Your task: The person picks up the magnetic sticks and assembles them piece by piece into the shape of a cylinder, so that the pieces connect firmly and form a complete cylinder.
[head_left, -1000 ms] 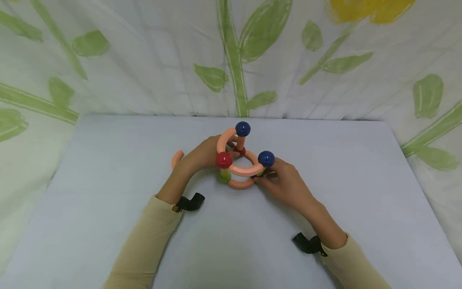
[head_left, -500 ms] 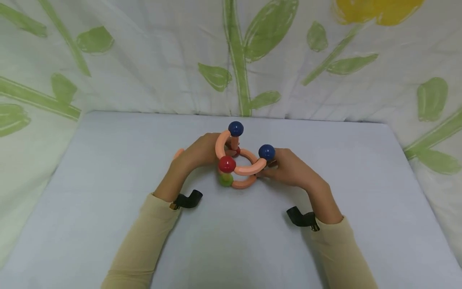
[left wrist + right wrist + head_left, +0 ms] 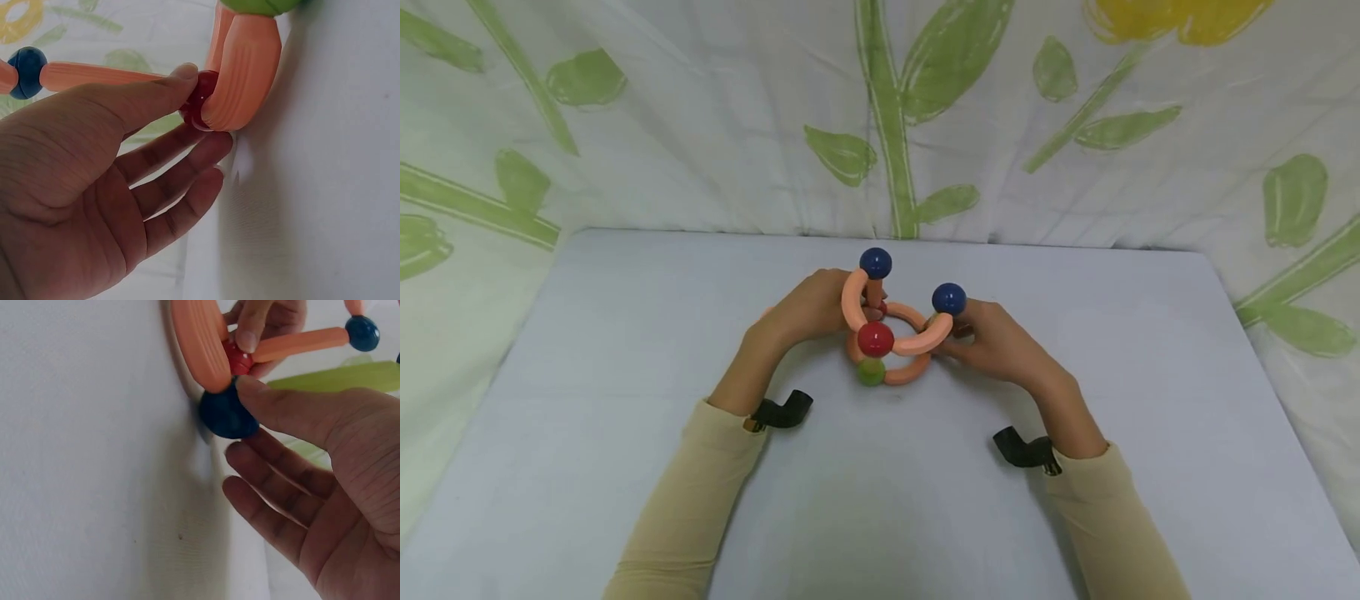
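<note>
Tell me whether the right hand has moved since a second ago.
Yes. The right hand has slid up the table, toward its far edge by the leafy cloth.

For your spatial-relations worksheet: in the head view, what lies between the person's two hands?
Between the left hand and the right hand stands the ball-and-stick toy, both touching it; the head view shows this.

Left hand (image 3: 81, 187) pinches the red ball (image 3: 199, 100) against the curved peach piece (image 3: 240, 72); lower fingers (image 3: 181, 181) lie straight beside the table (image 3: 312, 187).
</note>
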### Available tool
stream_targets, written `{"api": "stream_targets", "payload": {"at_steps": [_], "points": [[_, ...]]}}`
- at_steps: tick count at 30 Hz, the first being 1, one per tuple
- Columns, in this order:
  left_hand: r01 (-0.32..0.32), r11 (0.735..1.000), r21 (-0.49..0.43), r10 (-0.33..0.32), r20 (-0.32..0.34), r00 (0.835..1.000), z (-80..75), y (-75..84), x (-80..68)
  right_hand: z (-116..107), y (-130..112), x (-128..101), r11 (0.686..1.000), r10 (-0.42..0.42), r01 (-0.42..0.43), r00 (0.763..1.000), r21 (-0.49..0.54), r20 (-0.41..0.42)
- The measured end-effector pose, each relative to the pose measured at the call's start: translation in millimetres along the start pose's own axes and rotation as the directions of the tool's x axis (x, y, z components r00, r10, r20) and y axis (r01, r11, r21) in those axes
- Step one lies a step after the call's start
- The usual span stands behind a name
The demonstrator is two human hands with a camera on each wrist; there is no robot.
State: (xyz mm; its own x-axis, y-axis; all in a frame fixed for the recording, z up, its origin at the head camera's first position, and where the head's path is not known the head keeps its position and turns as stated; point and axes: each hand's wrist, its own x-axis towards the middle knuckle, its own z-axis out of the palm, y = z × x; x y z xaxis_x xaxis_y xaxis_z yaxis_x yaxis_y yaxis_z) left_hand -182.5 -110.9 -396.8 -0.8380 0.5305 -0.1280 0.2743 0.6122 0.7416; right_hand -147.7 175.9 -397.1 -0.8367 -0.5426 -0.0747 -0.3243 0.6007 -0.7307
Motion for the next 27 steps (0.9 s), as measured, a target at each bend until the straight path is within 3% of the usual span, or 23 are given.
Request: {"api": "stream_targets", "payload": {"at_steps": [10, 16, 21, 27], "points": [[0.081, 0.996, 0.024, -0.081, -0.016, 0.997, -8.0, 2.2, -7.6, 3.7, 0.0, 2.4, 0.997, 0.051, -0.058, 0.993, -0.059, -0.106], [0.080, 0.996, 0.027, -0.081, 0.005, 0.997, -9.3, 3.3, -8.6, 3.4, -1.7, 1.6, 0.992, 0.084, -0.094, 0.989, -0.084, -0.122], [0.078, 0.997, 0.015, -0.078, -0.006, 0.997, -9.5, 3.7, -9.3, -3.9, -7.3, -4.1, 0.982, 0.131, -0.139, 0.989, -0.126, -0.069], [0.047, 0.999, 0.015, -0.047, -0.028, 0.999, -9.5, 3.0, -8.6, -8.7, -22.9, -12.1, 0.985, 0.129, -0.118, 0.988, -0.124, 0.085]]}}
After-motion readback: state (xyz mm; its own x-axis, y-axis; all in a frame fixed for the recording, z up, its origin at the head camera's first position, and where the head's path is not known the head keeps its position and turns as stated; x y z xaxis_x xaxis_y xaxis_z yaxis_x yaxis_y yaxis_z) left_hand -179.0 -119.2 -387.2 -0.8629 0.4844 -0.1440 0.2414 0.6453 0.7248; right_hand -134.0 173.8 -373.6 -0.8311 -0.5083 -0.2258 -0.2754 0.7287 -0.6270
